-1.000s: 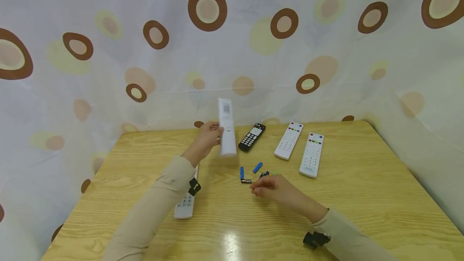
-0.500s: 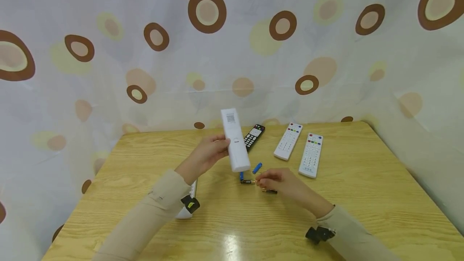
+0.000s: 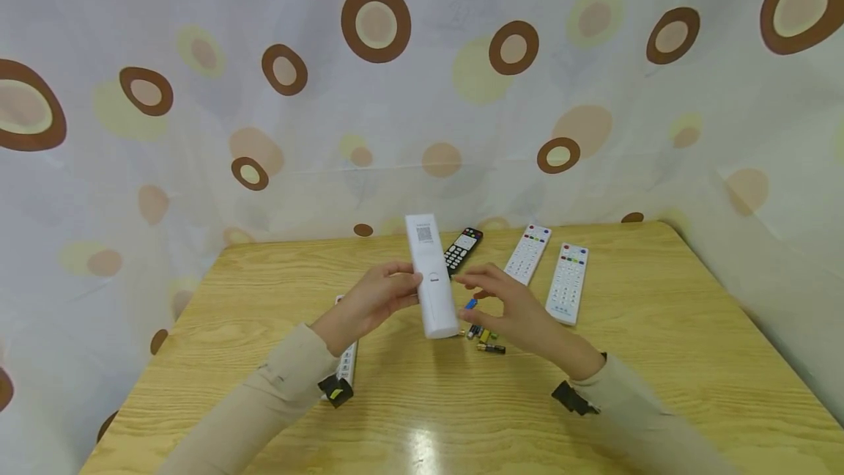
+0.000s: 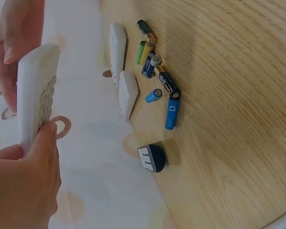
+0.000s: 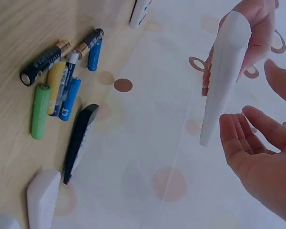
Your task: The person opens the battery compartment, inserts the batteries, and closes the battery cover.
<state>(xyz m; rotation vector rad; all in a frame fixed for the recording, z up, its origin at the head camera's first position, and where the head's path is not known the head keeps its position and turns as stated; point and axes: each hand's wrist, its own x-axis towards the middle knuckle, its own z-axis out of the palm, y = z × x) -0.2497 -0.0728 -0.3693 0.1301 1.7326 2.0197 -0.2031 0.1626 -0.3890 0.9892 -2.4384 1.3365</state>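
Observation:
A white remote control (image 3: 431, 281) hangs above the table, its back with a printed code and a battery cover facing the head camera. My left hand (image 3: 369, 303) grips it by the side, thumb on the back, fingers over the buttons in the left wrist view. My right hand (image 3: 521, 314) is beside the remote's lower end, fingers loosely bent and apart from the thumb, holding nothing. Below lies a cluster of loose batteries: a green battery (image 5: 39, 112), a yellow battery (image 5: 56, 86), several blue and dark ones, including a black battery (image 3: 491, 349).
On the wooden table (image 3: 626, 387), a black remote (image 3: 464, 248) lies behind the held one. Two white remotes, a nearer one (image 3: 567, 284) and a farther one (image 3: 527, 251), lie at the right. Another white remote (image 3: 346, 361) is partly under my left forearm. A patterned curtain (image 3: 422, 116) hangs behind.
My left hand has brought the remote control down and nearer, its lower end swinging right. My right hand has lifted from the batteries toward the remote, its fingers spreading.

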